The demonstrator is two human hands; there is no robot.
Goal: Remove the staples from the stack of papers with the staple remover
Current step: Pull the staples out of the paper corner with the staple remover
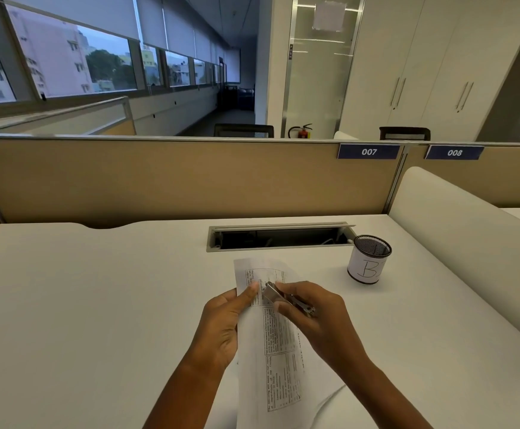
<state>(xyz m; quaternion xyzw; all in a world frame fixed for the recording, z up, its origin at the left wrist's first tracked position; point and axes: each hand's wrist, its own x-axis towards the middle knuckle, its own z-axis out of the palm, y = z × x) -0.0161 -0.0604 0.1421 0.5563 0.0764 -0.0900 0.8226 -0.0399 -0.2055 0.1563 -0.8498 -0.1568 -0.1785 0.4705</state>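
A stack of printed papers [278,351] is held up lengthwise over the white desk [97,305], its far end pointing away from me. My left hand [224,323] grips its left edge, thumb pressed on the sheet near the far end. My right hand [311,314] pinches a small metal staple remover [278,297] between thumb and fingers. The tool's front tip touches the paper right beside my left thumb. No staple can be made out.
A black mesh pen cup [368,258] with a paper label marked "B" stands to the right. An open cable slot [280,236] lies in the desk behind the papers. A tan partition [175,178] closes the back; a white divider [469,243] bounds the right.
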